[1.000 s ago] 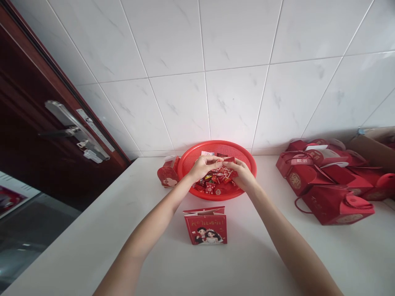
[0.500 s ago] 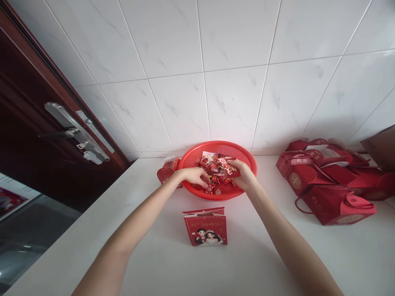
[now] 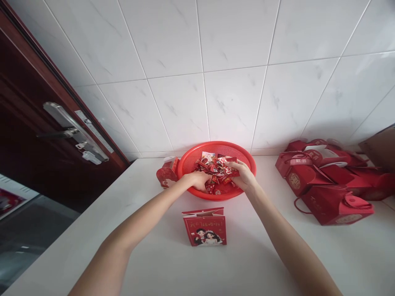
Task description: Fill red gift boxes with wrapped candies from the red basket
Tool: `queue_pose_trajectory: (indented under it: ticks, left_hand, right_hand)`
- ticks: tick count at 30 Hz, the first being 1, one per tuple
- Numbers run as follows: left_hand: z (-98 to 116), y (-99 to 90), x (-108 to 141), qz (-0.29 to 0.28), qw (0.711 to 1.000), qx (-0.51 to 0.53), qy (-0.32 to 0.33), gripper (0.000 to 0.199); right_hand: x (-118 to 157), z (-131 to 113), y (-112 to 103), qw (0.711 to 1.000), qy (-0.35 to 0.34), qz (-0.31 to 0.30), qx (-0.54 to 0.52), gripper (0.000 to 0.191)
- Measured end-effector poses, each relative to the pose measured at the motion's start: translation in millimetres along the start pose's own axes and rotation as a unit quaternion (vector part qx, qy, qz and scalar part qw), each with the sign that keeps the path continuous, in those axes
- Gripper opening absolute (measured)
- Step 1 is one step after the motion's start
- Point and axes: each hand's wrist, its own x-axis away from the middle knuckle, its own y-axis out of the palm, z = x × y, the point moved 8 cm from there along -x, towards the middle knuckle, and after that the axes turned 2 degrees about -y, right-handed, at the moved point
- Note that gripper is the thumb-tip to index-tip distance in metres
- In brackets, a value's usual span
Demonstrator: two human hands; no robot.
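Note:
A red plastic colander basket (image 3: pixel 200 149) against the wall holds a heap of wrapped candies (image 3: pixel 219 179). My left hand (image 3: pixel 199 180) reaches over its left rim, fingers closed and pointing down among the candies. Its fingertips are partly hidden, so what they pinch does not show. At the right side of the basket, my right hand (image 3: pixel 243 174) is closed around a few wrapped candies (image 3: pixel 226 166), one with a red-and-white spotted wrapper. Nearer me, between my forearms, an open-topped red paper gift box (image 3: pixel 205 230) with a cartoon couple stands upright.
A red candy box (image 3: pixel 167 172) stands just left of the basket. Several red gift boxes (image 3: pixel 327 185) are piled at the right of the white tabletop (image 3: pixel 247 263), with a brown carton (image 3: pixel 381 146) behind them. A dark door (image 3: pixel 37 102) with a handle is on the left.
My left hand has moved slightly right and deeper among the candies. My right hand stays almost in place with its candies.

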Motion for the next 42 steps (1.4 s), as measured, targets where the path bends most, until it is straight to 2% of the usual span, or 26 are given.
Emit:
queue_pose_trajectory:
  ticks: [8,14,21,23,26,29,31,37,42]
  left_hand:
    - [0.3,2.4,-0.6,0.028,0.999,0.031,-0.012,0.031]
    - [-1.8,1.5,-5.7,0.042,0.987,0.151,0.022,0.024]
    - [-8.1,-10.4,-7.9,0.120,0.966,0.222,0.059,0.033]
    - [-10.2,-20.0,-4.8,0.163,0.942,0.280,0.085,0.031]
    - [-15.7,-35.3,2.8,0.231,0.871,0.416,0.121,0.040]
    - [-19.3,-41.3,7.8,0.252,0.792,0.538,0.142,0.054]
    - [-19.8,-42.1,9.7,0.252,0.758,0.584,0.144,0.057]
    - [-19.1,-42.0,14.7,0.246,0.703,0.653,0.137,0.057]
    - [-10.7,-41.3,17.0,0.219,0.694,0.670,0.146,0.058]
  right_hand:
    - [-3.1,2.1,-1.2,1.000,-0.008,-0.015,0.013,0.033]
    - [-4.3,0.7,0.8,0.999,-0.019,-0.025,0.008,0.030]
    - [-3.4,-0.1,1.5,1.000,-0.014,-0.019,-0.002,0.033]
    - [-3.8,0.4,1.4,1.000,-0.012,-0.025,-0.004,0.032]
    - [-4.6,1.4,1.3,0.999,-0.011,-0.034,-0.012,0.030]
    - [-4.8,1.2,-0.4,0.999,-0.016,-0.028,-0.017,0.030]
    - [-4.4,1.1,-1.7,1.000,-0.018,-0.018,-0.012,0.031]
    - [-3.3,-0.4,-0.7,0.999,-0.031,-0.017,-0.005,0.032]
    - [-2.7,-0.9,0.2,0.999,-0.041,-0.016,0.009,0.032]
